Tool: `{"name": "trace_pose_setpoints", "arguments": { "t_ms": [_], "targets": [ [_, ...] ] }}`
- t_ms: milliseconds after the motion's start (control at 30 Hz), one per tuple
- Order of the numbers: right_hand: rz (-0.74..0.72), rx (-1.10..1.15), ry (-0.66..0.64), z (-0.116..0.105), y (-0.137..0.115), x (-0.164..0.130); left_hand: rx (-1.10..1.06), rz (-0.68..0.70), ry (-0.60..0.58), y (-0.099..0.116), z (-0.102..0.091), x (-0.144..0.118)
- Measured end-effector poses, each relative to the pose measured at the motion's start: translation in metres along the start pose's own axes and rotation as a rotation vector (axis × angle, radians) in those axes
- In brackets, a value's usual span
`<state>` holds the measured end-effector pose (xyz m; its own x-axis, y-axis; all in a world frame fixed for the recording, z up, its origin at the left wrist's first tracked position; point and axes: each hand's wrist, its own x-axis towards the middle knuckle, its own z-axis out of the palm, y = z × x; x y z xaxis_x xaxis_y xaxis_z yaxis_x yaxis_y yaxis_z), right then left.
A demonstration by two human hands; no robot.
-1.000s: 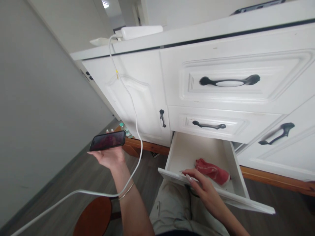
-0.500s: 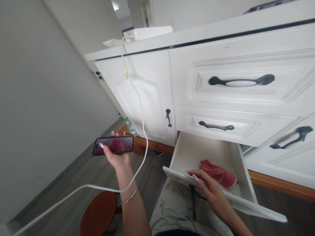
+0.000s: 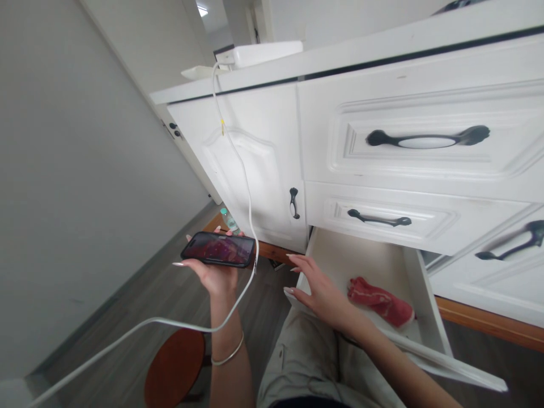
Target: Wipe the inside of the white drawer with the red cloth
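My left hand (image 3: 219, 277) supports a dark smartphone (image 3: 219, 248) from below, screen up, with the fingertips showing past its far edge and the thumb along the near edge. A white cable (image 3: 244, 170) passes close to the phone's right end; whether it touches cannot be made out. My right hand (image 3: 321, 292) is over the front left corner of a pulled-out drawer (image 3: 331, 249), fingers spread and holding nothing. Inside that drawer lies a crumpled red cloth item (image 3: 381, 302) with pale markings.
White cabinet fronts with dark handles (image 3: 428, 137) face me. A white box-shaped device (image 3: 267, 54) sits on the cabinet top. At floor level are a round brown stool (image 3: 175, 368) and a plastic bottle with a green cap (image 3: 229, 220). A grey wall (image 3: 63, 170) stands left.
The phone has shifted right and tilted, and my left thumb has moved off its screen to the edge. My right hand has moved left and up from the drawer front, its fingers spreading.
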<state>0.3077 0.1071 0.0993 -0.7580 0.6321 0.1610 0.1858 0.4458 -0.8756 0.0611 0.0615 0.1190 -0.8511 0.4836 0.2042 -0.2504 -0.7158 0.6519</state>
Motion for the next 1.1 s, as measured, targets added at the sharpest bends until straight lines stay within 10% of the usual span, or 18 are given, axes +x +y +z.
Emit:
{"name": "trace_pose_setpoints", "arguments": {
  "t_ms": [600, 1100],
  "targets": [
    [-0.019, 0.040, -0.195, 0.015, -0.005, 0.018, 0.042, 0.014, 0.042, 0.030, -0.093, 0.040],
    [-0.018, 0.117, -0.195, 0.025, -0.002, 0.014, 0.021, 0.015, -0.076, 0.038, -0.070, 0.035]
  ]
}}
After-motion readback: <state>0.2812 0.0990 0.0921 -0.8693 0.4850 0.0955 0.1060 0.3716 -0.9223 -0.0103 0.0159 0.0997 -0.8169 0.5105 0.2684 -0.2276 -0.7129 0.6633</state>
